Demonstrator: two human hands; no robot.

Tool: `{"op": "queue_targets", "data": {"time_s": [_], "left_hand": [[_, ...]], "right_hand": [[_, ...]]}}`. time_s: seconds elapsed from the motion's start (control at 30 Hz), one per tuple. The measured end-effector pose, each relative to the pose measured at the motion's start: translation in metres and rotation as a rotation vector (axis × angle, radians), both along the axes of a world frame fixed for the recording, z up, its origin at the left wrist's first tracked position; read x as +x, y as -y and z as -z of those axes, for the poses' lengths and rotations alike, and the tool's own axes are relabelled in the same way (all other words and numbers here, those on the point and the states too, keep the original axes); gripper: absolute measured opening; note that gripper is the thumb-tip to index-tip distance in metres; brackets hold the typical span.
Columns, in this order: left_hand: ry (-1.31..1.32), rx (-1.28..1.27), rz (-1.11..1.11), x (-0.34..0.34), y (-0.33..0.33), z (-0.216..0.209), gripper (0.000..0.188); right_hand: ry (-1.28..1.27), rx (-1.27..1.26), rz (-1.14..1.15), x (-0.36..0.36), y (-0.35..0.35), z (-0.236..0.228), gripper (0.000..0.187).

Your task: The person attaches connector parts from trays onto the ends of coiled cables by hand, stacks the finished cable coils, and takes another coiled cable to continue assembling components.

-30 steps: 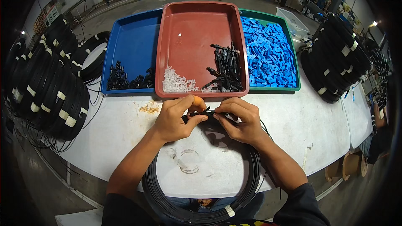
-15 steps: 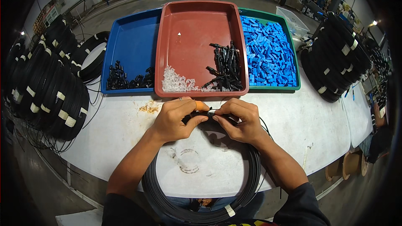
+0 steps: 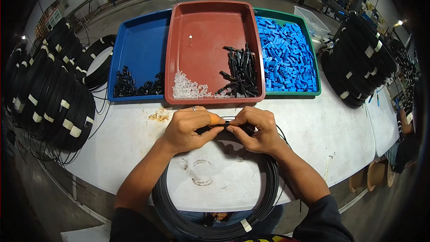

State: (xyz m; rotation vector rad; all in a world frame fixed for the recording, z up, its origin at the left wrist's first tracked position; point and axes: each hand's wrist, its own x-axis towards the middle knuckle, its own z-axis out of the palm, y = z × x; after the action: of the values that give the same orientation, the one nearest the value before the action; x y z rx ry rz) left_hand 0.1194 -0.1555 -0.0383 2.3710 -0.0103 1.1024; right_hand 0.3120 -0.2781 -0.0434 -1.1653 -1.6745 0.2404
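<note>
Both my hands meet at the far side of a coil of black cable [image 3: 271, 183], which lies over the table's near edge toward me. Between the fingertips sits a small black connector part [image 3: 227, 124], mostly hidden. My left hand [image 3: 188, 127], with an orange cover on its index finger and a ring, pinches it from the left. On the other side, the thumb and index finger of my right hand [image 3: 257, 127] are closed on it too. A thin cable strand arches just behind the fingertips. White tape [image 3: 246, 225] wraps the coil's near side.
Beyond my hands stand a blue tray [image 3: 139, 40] of black parts, a red tray [image 3: 201, 31] of clear pieces and black connectors, and a green tray [image 3: 317, 74] of blue clips. Taped cable coils are stacked at left [image 3: 53, 103] and right [image 3: 363, 62].
My fingertips have drawn closer together around the black part, the left index finger and thumb shifting slightly to the right. The coil and trays stay put.
</note>
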Motion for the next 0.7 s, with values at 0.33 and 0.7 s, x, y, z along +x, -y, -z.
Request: {"op": "queue_targets", "data": {"time_s": [0.33,0.7], "left_hand": [[-0.049,-0.015,-0.052,0.002,0.003,-0.002,0.018],[0.019,0.104,-0.04,0.002,0.003,-0.005,0.017]], "right_hand": [[-0.102,-0.067,-0.029,0.004,-0.002,0.007,0.009],[-0.218,-0.232,-0.052,-0.001,0.007,-0.002,0.011]]}}
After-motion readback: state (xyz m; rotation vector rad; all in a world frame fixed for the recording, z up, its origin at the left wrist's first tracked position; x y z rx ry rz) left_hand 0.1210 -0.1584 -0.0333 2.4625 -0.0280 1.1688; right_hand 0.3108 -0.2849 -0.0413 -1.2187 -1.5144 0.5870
